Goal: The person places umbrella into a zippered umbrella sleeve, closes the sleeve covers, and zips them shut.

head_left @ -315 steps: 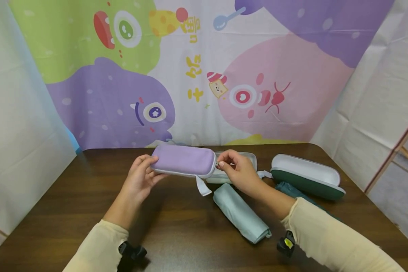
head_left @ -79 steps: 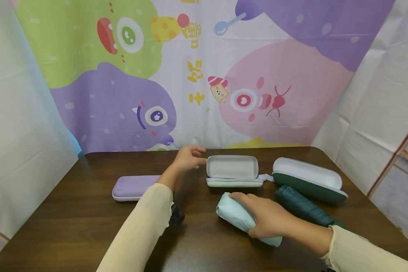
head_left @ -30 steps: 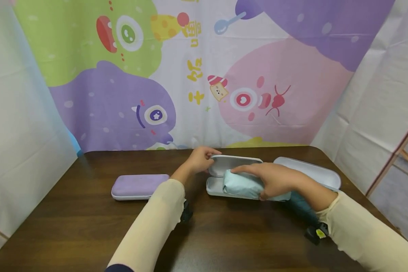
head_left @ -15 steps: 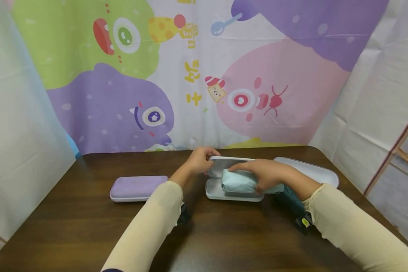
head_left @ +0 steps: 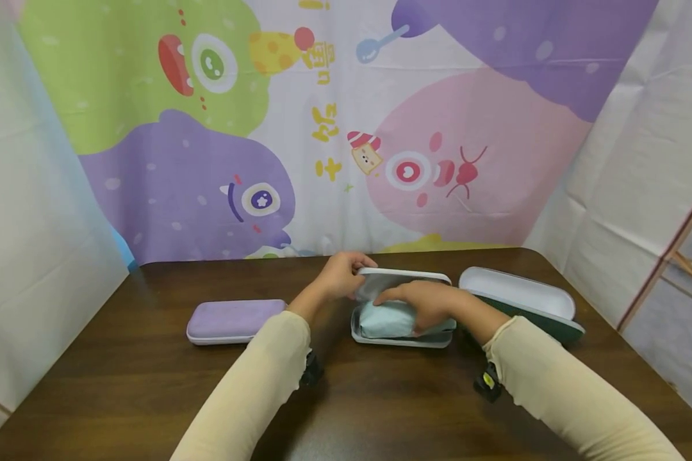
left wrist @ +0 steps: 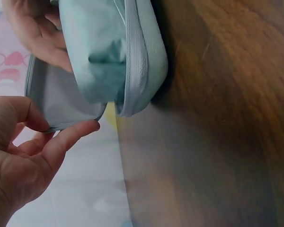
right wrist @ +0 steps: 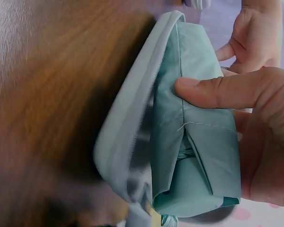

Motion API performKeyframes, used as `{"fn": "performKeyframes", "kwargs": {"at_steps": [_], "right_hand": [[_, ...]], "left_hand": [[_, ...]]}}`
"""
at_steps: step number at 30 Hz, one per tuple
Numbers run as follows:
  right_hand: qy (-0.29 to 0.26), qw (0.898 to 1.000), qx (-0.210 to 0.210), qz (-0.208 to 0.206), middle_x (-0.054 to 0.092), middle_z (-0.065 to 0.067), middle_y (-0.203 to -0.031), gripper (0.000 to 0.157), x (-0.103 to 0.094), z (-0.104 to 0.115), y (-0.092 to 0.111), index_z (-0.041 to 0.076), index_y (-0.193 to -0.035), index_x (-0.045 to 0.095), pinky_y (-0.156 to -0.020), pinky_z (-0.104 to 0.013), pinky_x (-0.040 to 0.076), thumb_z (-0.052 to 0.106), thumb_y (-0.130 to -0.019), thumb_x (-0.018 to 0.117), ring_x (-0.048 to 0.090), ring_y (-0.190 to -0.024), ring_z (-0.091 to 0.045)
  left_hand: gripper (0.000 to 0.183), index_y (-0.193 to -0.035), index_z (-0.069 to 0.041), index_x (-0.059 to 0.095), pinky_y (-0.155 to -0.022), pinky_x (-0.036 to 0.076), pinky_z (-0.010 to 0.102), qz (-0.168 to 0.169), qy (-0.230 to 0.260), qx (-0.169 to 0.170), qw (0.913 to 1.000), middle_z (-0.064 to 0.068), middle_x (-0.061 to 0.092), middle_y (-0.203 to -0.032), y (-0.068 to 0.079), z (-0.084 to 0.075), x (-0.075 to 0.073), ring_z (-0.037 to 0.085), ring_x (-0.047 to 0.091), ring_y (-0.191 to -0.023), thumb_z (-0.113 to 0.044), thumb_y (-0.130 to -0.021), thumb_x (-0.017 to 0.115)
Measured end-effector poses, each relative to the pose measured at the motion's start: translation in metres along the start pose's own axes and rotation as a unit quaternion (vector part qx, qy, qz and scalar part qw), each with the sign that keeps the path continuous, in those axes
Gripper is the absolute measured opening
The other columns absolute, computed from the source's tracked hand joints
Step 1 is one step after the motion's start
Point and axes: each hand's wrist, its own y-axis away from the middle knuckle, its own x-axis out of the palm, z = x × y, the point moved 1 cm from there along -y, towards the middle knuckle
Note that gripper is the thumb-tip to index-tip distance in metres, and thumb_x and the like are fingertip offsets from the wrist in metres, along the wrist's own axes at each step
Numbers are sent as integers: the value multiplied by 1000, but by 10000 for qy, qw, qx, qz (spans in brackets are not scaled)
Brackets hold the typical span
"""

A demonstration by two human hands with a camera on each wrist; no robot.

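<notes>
My right hand [head_left: 427, 302] grips a pale teal folded umbrella [head_left: 387, 320] from above, thumb along the near side in the right wrist view. The umbrella lies lengthwise in the lower half of a mint hard zip case [head_left: 403, 343], its left end down inside the rim. At the case's left end, my left hand [head_left: 341, 275] pinches the edge of the raised lid [left wrist: 68, 94] between thumb and fingers. In the right wrist view the umbrella's handle end [right wrist: 189, 189] stands a little above the zip edge [right wrist: 137, 123].
A closed lilac case [head_left: 236, 320] lies on the left of the brown table [head_left: 346, 410]. To the right stands an open dark green case [head_left: 519, 293] with a white inner lid. The right forearm mostly hides a dark teal umbrella there. A printed cloth [head_left: 323, 211] hangs behind.
The lilac case, earlier in both hands, now lies at left. The right hand has brought the pale umbrella from the tabletop and lowered it into the mint case; the left hand has taken its lid.
</notes>
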Motion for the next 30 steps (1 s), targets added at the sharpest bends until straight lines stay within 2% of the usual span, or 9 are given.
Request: {"fn": "performKeyframes", "kwargs": {"at_steps": [4, 14, 19, 23, 26, 30], "right_hand": [[-291, 9996, 2, 39, 50, -8, -141, 82, 5, 2, -6, 16, -142, 49, -101, -47, 42, 1, -70, 85, 47, -127, -27], [-473, 9988, -114, 18, 50, -10, -140, 82, 10, 4, -11, 13, -142, 47, -99, -45, 43, -2, -71, 83, 48, -125, -27], [-290, 9994, -169, -91, 55, -9, -135, 75, 8, 4, -8, 10, -139, 51, -95, -45, 46, 3, -72, 84, 53, -119, -26], [-237, 9997, -8, -106, 58, -8, -131, 70, 7, 5, -5, 8, -136, 54, -93, -44, 47, 8, -74, 85, 56, -115, -26], [-287, 9993, 102, -207, 61, -8, -126, 62, 6, 3, -2, 6, -132, 58, -91, -43, 49, 9, -75, 84, 59, -111, -26], [-462, 9978, 209, -437, 64, -7, -119, 48, 4, 1, 6, 9, -123, 65, -87, -41, 51, 10, -78, 81, 62, -105, -26]], "left_hand": [[31, -108, -9, 71, -57, 58, 40, -55, -15, -69, 10000, 11, 68, -103, 1, 1, 2, 21, 65, -80, 8, -88, 53], [31, -106, -8, 71, -61, 58, 45, -106, -46, -180, 9998, 10, 69, -101, 4, 0, 0, 27, 66, -78, 9, -87, 53], [30, -106, -8, 70, -59, 58, 43, -125, -44, -183, 9997, 9, 69, -99, 4, 2, 0, 25, 66, -75, 9, -86, 55], [29, -105, -8, 70, -58, 58, 41, -111, -17, -167, 9998, 9, 69, -101, 4, 2, 1, 22, 65, -77, 9, -86, 56], [29, -105, -7, 70, -58, 58, 43, -128, 0, -149, 9998, 10, 69, -101, 4, 2, 0, 20, 65, -77, 9, -86, 56], [29, -104, -6, 70, -53, 56, 37, -220, -108, -51, 9997, 11, 69, -102, 6, 4, -2, 20, 64, -75, 9, -84, 56]]}}
